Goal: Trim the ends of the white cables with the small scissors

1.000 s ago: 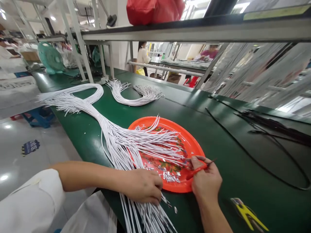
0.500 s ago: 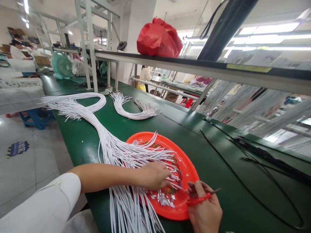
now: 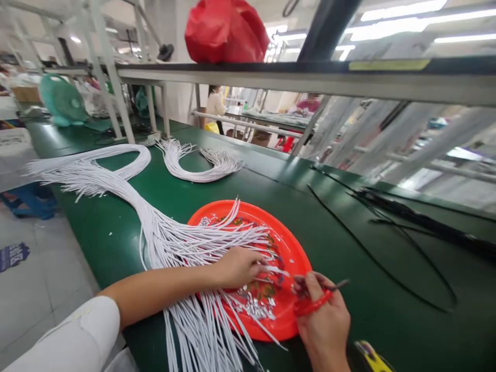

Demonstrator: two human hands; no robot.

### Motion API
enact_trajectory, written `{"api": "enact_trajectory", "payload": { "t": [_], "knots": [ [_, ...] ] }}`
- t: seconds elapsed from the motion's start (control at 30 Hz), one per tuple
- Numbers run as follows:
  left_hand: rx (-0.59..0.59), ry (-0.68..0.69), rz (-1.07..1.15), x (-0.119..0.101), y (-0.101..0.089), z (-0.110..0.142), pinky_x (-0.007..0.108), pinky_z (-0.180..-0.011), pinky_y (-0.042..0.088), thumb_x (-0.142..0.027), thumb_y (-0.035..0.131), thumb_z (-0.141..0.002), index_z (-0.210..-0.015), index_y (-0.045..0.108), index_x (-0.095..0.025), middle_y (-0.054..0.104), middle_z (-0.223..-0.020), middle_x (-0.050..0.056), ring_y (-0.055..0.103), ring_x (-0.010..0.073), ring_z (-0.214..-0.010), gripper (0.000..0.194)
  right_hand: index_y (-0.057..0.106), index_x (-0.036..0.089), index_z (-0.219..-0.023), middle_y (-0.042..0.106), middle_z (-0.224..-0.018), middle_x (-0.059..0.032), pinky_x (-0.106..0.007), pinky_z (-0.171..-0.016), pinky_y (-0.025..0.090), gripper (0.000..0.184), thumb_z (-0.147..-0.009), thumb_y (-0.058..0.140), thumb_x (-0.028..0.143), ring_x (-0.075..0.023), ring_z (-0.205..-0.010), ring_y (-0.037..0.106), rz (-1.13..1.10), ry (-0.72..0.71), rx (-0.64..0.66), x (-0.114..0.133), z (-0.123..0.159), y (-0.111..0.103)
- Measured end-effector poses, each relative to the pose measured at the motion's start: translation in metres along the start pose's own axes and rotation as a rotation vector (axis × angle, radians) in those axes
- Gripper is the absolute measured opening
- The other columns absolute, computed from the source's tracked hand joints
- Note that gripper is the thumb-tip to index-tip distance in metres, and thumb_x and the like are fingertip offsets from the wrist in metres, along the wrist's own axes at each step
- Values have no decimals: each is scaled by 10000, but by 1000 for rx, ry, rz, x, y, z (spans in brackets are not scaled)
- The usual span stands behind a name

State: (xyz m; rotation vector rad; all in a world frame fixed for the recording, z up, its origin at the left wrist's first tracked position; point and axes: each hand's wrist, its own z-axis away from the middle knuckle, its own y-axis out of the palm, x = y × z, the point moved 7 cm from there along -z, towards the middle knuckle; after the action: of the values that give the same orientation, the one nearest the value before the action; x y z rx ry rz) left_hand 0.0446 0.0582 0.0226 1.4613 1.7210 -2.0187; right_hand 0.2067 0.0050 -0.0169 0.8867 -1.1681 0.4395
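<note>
A large bundle of thin white cords (image 3: 155, 227) runs across the green table and over a red tray (image 3: 296, 253). My left hand (image 3: 242, 266) is over the tray among the cord ends, its fingers closed on a white cord whose tip points right. By the tray's right rim, my right hand (image 3: 325, 315) is wrapped round red-handled scissors (image 3: 313, 305), with a metal tip sticking out to the right. Small silvery bits (image 3: 258, 307) lie in the tray below my left hand.
A second curved bundle of white cords (image 3: 201, 173) lies farther back. Black cords (image 3: 411, 212) are at the right, and a yellow-and-black object (image 3: 372, 356) is at the bottom edge. A shelf (image 3: 287, 80) bearing a red bag (image 3: 227, 33) spans the table; a green fan (image 3: 64, 101) stands far left.
The view has shifted, so the table things appear farther left. A white cord now shows extending from my left fingers toward the scissors. The yellow-and-black object has come into view.
</note>
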Motion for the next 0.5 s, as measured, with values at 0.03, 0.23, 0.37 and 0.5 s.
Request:
{"api": "enact_trajectory", "payload": {
  "t": [0.03, 0.23, 0.37, 0.5],
  "knots": [
    [-23, -38, 58, 3, -2, 0, 218, -672, 422, -275, 449, -837, -913, 642, -175, 676, -812, 12, 583, 115, -703, 230, 545, 176, -754, 623, -568, 34, -169, -469, 453, 352, -529, 775, 319, -72, -480, 543, -3, -2, -17, 0, 1, 0],
    [-74, -140, 220, 6, -8, 1, 214, -609, 410, -315, 474, -819, -902, 618, -155, 641, -716, -1, 534, 103, -613, 231, 563, 163, -803, 671, -696, -17, -222, -539, 483, 382, -534, 789, 314, -108, -565, 595, 86, -27, 3, 2, 9, 8],
    [-56, -60, 160, -3, -8, 5, 210, -628, 402, -281, 490, -811, -880, 632, -175, 644, -718, -10, 528, 99, -618, 190, 567, 174, -814, 667, -723, 1, -250, -643, 503, 378, -537, 790, 303, -129, -669, 629, 161, -63, 18, 4, 17, 13],
    [10, 14, 138, -10, -5, 8, 193, -626, 396, -236, 473, -820, -862, 633, -185, 641, -712, -20, 534, 95, -628, 173, 572, 179, -821, 649, -726, 23, -223, -670, 490, 348, -561, 777, 287, -105, -680, 614, 239, -87, -8, 3, 20, 9]
  ]
}}
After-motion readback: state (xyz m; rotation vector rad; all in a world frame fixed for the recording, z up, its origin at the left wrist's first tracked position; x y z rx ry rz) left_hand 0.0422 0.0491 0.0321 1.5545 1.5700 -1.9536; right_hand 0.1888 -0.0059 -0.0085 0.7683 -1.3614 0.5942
